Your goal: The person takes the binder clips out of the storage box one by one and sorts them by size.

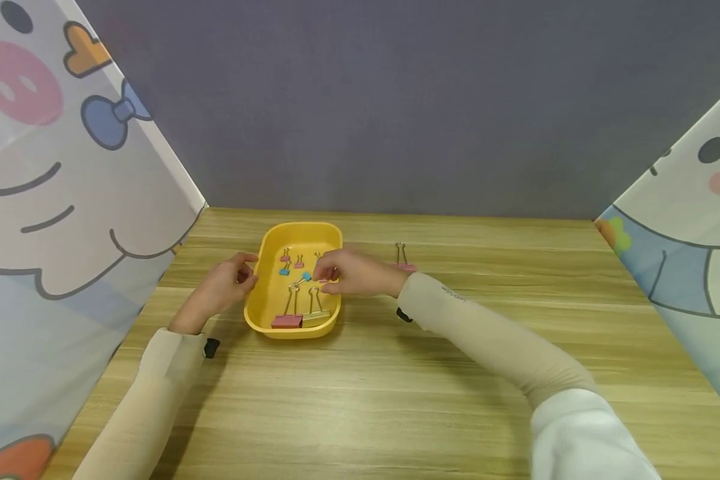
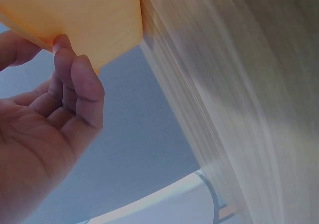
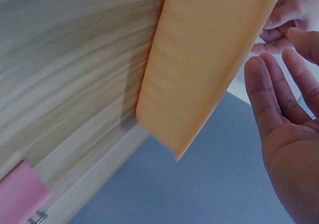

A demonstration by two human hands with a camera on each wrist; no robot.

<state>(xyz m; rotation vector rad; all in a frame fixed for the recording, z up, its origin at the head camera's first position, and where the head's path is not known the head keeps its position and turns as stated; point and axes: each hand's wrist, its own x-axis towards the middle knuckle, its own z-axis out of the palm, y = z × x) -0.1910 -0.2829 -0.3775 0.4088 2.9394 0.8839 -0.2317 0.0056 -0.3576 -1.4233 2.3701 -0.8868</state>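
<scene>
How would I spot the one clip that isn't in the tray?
Start at the yellow tray on the wooden table. Look past the right hand to the bare wood beyond: a pink binder clip sits there alone, while every other clip lies inside the tray.

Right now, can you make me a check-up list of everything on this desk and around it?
Surface: wooden table, light grain.
Job's things: yellow tray holding small pink and blue binder clips, plus a large pink clip and a large gold clip.
Clutter: one pink clip on the table, right of the tray.
Grips: left hand touches the tray's left rim; right hand reaches over the tray; whether it holds a clip cannot be told.
Cables: nothing seen.
Surroundings: grey back wall, cartoon side panels.
</scene>
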